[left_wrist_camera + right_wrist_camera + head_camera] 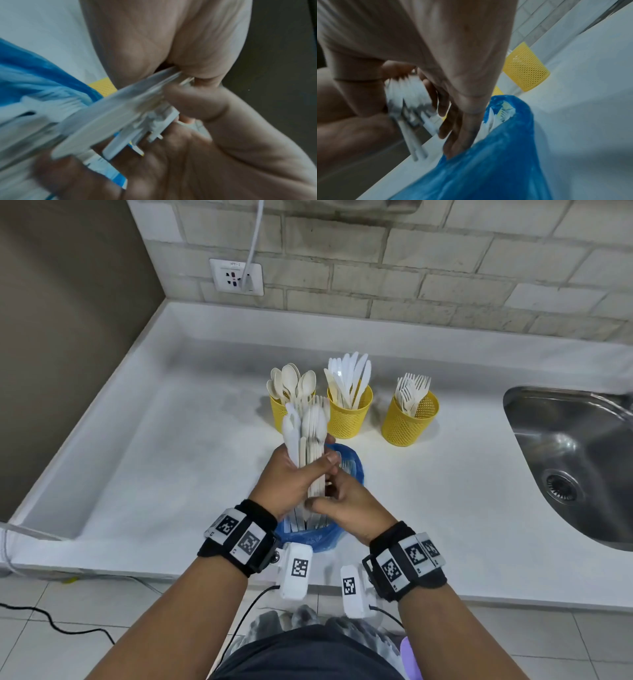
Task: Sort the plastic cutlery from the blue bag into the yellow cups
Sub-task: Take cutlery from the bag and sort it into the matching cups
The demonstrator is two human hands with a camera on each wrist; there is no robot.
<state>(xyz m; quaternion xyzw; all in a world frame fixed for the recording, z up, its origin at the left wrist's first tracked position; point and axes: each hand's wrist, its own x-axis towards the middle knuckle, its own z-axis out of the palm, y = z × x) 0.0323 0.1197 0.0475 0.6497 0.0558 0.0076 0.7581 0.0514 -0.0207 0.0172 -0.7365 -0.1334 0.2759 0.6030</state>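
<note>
My left hand (291, 474) grips a thick bundle of white plastic cutlery (308, 433) upright over the blue bag (354, 470). My right hand (346, 505) pinches the bundle's lower handles, thumb across them. Behind stand three yellow mesh cups: the left cup (278, 414) holds spoons, the middle cup (349, 419) knives, the right cup (407, 424) forks. The left wrist view shows the handles (106, 119) across my palm and the bag (34, 70) at left. In the right wrist view more cutlery (503, 112) lies inside the bag (488, 162), and the bundle (407, 92) is blurred.
A steel sink (565, 457) is set into the white counter (171, 457) at the right. A wall socket (236, 277) with a plugged cable sits on the brick wall behind. The counter's front edge runs just below my wrists.
</note>
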